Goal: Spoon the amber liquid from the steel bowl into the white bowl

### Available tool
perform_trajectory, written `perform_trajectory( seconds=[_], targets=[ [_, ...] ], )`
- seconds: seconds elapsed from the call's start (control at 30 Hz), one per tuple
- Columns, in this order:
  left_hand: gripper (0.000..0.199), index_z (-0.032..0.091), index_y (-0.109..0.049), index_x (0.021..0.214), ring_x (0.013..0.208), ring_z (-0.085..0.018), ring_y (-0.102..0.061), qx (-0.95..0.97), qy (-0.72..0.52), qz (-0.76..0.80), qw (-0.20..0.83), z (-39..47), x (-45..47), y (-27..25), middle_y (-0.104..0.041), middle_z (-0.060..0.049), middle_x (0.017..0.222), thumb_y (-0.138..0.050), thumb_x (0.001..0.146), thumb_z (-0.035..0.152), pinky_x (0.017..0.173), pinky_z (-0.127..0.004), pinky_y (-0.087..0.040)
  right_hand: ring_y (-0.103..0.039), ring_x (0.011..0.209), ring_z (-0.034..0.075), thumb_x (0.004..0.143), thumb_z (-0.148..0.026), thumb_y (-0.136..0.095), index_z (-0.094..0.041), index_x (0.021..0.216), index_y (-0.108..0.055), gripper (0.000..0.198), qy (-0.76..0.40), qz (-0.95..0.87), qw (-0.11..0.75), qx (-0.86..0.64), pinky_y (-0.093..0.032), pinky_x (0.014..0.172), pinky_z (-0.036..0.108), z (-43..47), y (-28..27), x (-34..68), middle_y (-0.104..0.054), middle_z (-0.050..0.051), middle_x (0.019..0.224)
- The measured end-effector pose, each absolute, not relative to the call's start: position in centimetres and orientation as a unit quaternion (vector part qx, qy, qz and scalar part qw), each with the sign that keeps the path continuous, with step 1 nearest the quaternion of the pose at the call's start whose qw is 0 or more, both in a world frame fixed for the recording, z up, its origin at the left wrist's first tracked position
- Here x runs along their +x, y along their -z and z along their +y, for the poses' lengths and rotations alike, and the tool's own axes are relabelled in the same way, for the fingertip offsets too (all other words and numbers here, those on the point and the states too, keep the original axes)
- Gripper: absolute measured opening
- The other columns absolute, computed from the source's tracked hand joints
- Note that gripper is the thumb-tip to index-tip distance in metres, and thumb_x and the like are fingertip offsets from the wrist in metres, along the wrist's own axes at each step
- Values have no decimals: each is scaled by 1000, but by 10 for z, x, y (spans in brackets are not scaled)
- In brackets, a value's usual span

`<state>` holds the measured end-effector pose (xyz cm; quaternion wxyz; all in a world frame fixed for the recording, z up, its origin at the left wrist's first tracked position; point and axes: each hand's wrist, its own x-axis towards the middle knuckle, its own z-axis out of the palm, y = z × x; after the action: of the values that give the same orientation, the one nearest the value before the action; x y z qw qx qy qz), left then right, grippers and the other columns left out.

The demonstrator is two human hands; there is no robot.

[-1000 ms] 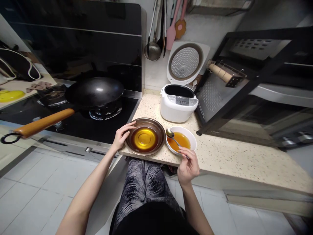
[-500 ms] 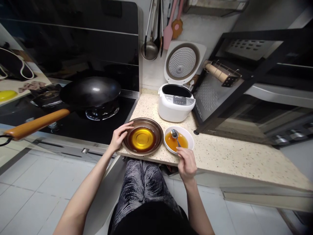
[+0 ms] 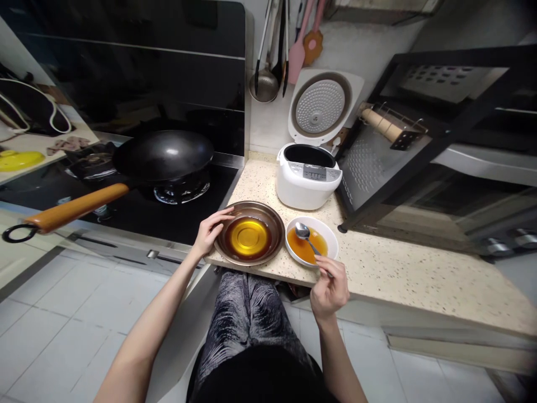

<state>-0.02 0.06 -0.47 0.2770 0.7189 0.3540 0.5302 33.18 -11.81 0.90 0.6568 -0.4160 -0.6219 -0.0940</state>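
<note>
A round brown metal dish [image 3: 274, 218] with clear amber liquid stands at the counter's front edge. My left hand [image 3: 208, 230] lies on its left rim, fingers stretched out and thumb apart. Right beside the dish is a white bowl [image 3: 334, 242] holding orange-brown liquid. My right hand [image 3: 331, 288] pinches the handle of a metal spoon [image 3: 302, 230] at the bowl's front right. The spoon's bowl end is over the orange-brown liquid; whether it dips in I cannot tell.
Behind the bowl stands a white rice cooker [image 3: 308, 187], lid raised. At left, a black wok [image 3: 163, 154] sits on the stove, its wooden handle [image 3: 79, 207] jutting toward the front. A black rack [image 3: 377, 184] with an oven borders the counter's right side. Utensils [image 3: 265, 84] hang above.
The view has shifted slightly, moving everything a little rightward. My right hand and the spoon have moved a little to the right relative to the bowl. My left hand stays on the dish.
</note>
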Motion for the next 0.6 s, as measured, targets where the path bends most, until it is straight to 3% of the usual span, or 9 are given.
perform_trajectory(
  seconds=[0.13,0.6],
  targets=[
    [38,21,-80,117,136,-36,-63,718,-530,358,275,1,0,4,-67,-14,146,-56,99,44,120,-57,-43,-75,89,23,100,-9,-54,-22,103,-69,20,26,-571,708,-415,-61,79,41,-123,-11,311,-75,5,92],
    [37,21,-79,117,137,-35,-63,725,-524,354,274,1,0,4,-67,-14,146,-55,100,43,120,-57,-43,-75,86,18,99,-7,-55,-22,97,-69,21,-94,-666,629,-389,-62,79,34,-117,-3,266,-78,5,92]
  ],
)
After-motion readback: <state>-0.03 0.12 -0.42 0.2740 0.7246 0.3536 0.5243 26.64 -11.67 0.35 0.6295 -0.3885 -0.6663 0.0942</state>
